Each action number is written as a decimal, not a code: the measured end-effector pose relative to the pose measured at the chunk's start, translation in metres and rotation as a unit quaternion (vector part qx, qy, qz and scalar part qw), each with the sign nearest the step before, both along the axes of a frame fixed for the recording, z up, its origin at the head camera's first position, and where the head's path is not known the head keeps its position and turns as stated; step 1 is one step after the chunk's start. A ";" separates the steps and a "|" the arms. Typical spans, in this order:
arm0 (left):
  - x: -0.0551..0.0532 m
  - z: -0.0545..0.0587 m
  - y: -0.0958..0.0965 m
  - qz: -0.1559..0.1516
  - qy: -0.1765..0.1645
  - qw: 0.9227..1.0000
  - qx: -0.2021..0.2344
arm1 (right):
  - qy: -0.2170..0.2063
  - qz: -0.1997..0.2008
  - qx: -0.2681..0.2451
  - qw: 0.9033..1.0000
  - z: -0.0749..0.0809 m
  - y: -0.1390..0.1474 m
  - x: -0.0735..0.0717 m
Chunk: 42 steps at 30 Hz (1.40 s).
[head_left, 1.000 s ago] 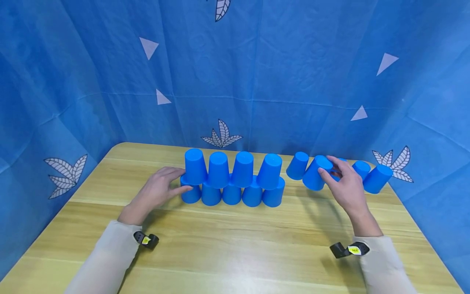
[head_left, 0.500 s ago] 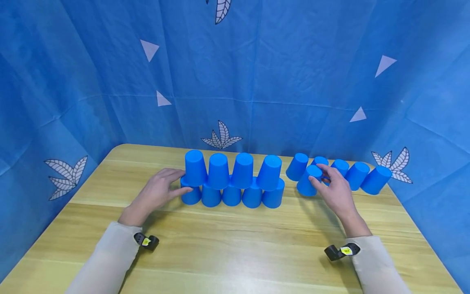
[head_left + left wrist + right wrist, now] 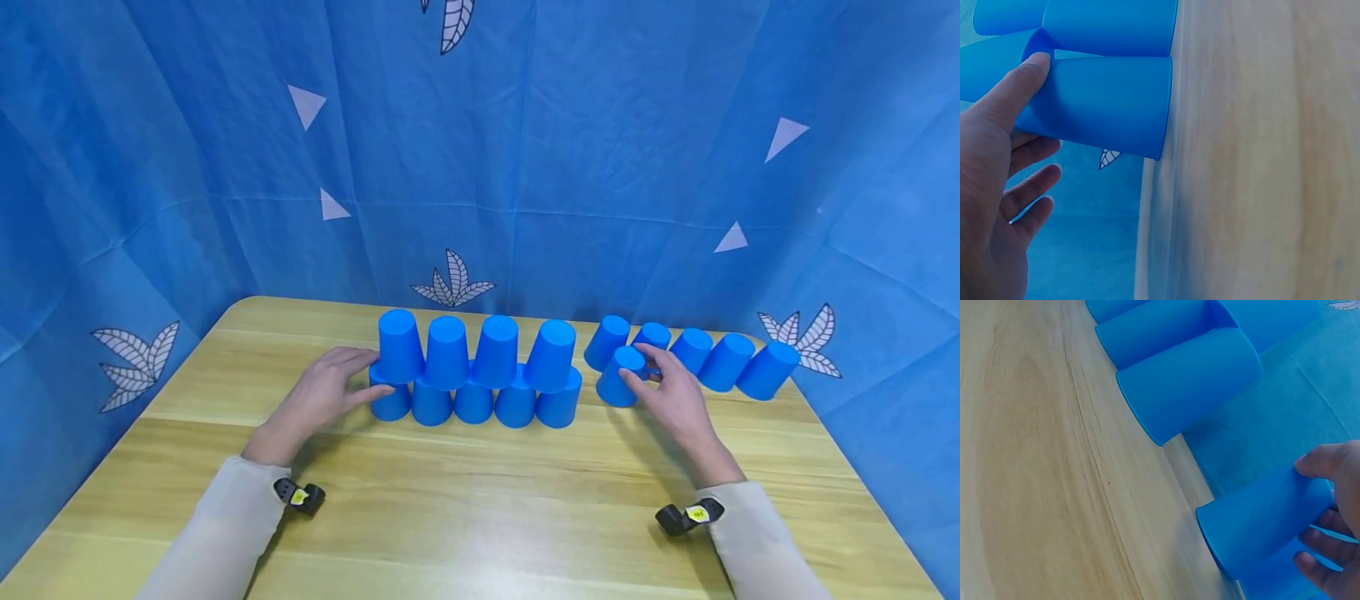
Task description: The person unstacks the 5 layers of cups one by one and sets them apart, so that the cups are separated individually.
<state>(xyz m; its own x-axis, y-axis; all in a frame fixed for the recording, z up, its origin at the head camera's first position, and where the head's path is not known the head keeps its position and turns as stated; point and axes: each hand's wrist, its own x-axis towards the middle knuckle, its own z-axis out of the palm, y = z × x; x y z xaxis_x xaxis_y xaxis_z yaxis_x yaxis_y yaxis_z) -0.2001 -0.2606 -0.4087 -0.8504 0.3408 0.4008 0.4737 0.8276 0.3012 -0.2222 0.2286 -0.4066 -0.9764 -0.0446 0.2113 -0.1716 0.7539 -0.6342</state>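
In the head view, a lower row of upside-down blue cups (image 3: 473, 404) bears a second row of blue cups (image 3: 447, 353) bridging the joints. My left hand (image 3: 322, 398) is at the row's left end, thumb in front and fingers behind, pinching the leftmost lower cup (image 3: 1107, 100) close to its top, just below the upper cup (image 3: 991, 65). My right hand (image 3: 673, 398) grips an upside-down blue cup (image 3: 619, 380) between thumb and fingers, right of the row and apart from it. Whether that cup's rim touches the table cannot be told.
Behind my right hand, several more upside-down blue cups (image 3: 726, 363) stand in a line near the table's back right edge. The wooden table (image 3: 465, 500) meets a blue patterned curtain (image 3: 615, 150) at the back and sides.
My right hand has brought its cup leftward and nearer to me, away from the back line of cups, toward the stacked row. My left hand has stayed in place.
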 end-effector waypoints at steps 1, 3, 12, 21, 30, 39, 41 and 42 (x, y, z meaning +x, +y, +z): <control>0.000 0.000 0.000 0.000 -0.001 1.000 -0.001 | -0.003 0.000 -0.002 1.000 0.000 0.000 0.000; 0.000 0.000 0.000 -0.001 -0.003 1.000 0.002 | -0.006 -0.003 -0.007 1.000 -0.001 0.000 0.000; 0.001 -0.001 0.002 -0.001 -0.011 1.000 0.004 | -0.005 0.000 -0.036 0.999 -0.005 -0.001 -0.001; 0.001 0.000 0.002 -0.004 -0.015 1.000 0.008 | 0.014 -0.042 -0.001 0.999 -0.002 0.000 0.000; -0.001 0.002 0.001 0.007 -0.023 1.000 0.002 | 0.022 -0.056 0.008 0.998 0.002 0.001 0.000; -0.001 0.002 0.001 0.006 -0.020 1.000 -0.001 | 0.017 -0.057 0.015 0.998 0.005 0.002 -0.001; -0.001 0.002 0.001 0.006 -0.020 1.000 -0.003 | 0.024 -0.059 0.022 0.998 0.009 0.002 0.001; 0.000 0.002 0.001 0.006 -0.019 1.000 -0.003 | 0.030 -0.059 0.026 0.997 0.011 0.002 0.002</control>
<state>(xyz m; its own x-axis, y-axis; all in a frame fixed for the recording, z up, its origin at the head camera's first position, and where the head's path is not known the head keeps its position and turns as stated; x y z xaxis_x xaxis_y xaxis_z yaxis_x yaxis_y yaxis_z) -0.2005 -0.2599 -0.4062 -0.8694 0.3322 0.3659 0.4515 0.8349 0.3148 -0.2205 0.2306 -0.3958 -0.9612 0.0582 0.2695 -0.1157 0.8023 -0.5856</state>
